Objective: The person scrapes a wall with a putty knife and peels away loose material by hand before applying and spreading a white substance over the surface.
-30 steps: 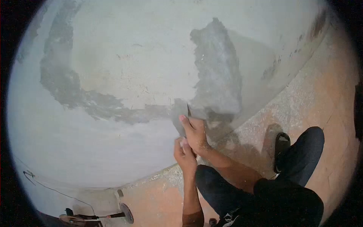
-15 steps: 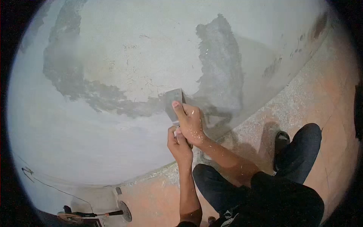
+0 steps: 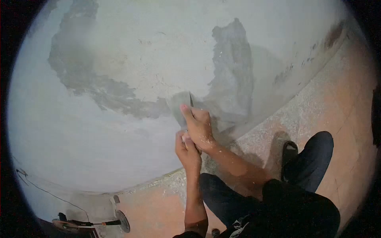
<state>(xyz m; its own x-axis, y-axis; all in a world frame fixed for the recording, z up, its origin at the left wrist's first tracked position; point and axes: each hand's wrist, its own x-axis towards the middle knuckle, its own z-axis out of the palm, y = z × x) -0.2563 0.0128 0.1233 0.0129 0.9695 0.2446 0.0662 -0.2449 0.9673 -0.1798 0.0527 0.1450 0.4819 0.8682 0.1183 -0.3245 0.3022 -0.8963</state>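
A wide metal scraper [image 3: 179, 104] has its blade against the pale wall [image 3: 131, 158], between two darker grey bared patches. My right hand [image 3: 201, 126] is closed around the base of the blade, with the thumb lying along its face. Just below, my left hand [image 3: 188, 152] is wrapped around the handle end, which the fingers mostly hide. Pale flakes cling to my right hand and forearm. One long grey patch [image 3: 115, 95] curves away to the left, and another grey patch [image 3: 233, 67] rises on the right.
Pale debris [image 3: 274, 123] lies along the foot of the wall on the orange-brown floor [image 3: 151, 210]. At the lower left lies a long-handled tool with a round disc [image 3: 123, 221]; a thin cord [image 3: 55, 195] runs near it. My bent knees are close to the wall.
The view has turned slightly. The scraper has shifted a little left along the wall, and its blade looks tilted differently. Both hands keep their hold.
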